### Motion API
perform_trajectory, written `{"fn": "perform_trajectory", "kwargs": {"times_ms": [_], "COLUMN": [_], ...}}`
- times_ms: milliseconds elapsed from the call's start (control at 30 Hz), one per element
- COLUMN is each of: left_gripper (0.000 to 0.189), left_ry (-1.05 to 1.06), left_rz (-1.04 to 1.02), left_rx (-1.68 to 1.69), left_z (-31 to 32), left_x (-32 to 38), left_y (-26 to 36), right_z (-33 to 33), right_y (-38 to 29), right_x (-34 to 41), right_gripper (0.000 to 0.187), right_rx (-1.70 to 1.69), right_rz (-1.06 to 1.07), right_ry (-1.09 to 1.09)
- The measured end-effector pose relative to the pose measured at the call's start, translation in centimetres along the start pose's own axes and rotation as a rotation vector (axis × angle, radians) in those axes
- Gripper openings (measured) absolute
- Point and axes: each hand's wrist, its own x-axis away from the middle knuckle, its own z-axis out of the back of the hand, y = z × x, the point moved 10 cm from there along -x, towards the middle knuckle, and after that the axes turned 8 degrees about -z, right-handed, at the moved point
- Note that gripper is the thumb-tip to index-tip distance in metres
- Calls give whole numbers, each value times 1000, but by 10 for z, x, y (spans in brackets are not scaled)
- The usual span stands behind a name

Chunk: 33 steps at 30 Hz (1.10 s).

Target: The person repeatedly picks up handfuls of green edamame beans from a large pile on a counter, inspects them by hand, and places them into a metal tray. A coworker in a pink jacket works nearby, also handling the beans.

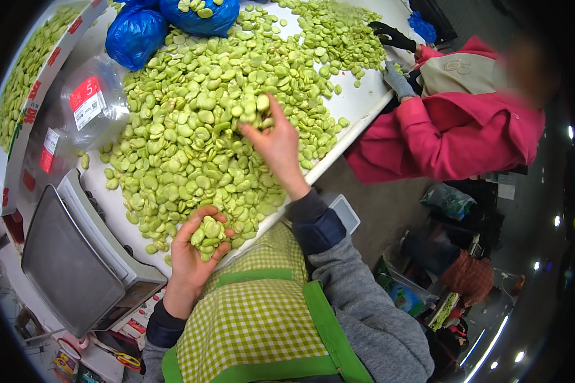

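A large heap of shelled green broad beans covers much of the white tabletop in front of me. My left hand, palm up at the near edge, cups a small handful of broad beans. Over the middle of the heap, my right hand has its thumb and fingers curled around a few broad beans. The fingertips farthest from me are partly hidden by beans.
Blue plastic bags sit at the far side. Stacked clear plastic boxes with labels stand left, beside a weighing scale and a bean-filled white carton. At right, a gloved person works over more beans. Scissors lie lower left.
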Motion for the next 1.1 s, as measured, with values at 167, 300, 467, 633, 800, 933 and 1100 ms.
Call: {"fn": "perform_trajectory", "kwargs": {"times_ms": [167, 300, 467, 633, 800, 933, 1100], "left_gripper": [28, 28, 29, 29, 28, 28, 28], "left_ry": [8, 11, -43, -31, -5, -22, 6], "left_rz": [-13, -26, -20, -10, -10, -3, -12], "left_rx": [37, 77, 44, 27, 17, 25, -7], "left_z": [1, 7, 4, 1, 4, 3, 4], "left_x": [5, 1, 0, 2, 4, 3, 4], "left_y": [2, 6, 8, 4, 4, 3, 3], "right_z": [99, 98, 94, 90, 63, 51, 48], "right_y": [-7, 54, 80, 88, 132, 125, 123], "right_x": [-13, 8, 18, 9, 23, 42, 49], "right_gripper": [44, 25, 19, 30, 25, 24, 25], "right_rx": [119, 496, 567, 206, -854, -1322, -1461], "right_rz": [286, 113, 114, 154, -410, -482, -465], "right_ry": [348, 157, 418, 262, -176, -348, -423]}}
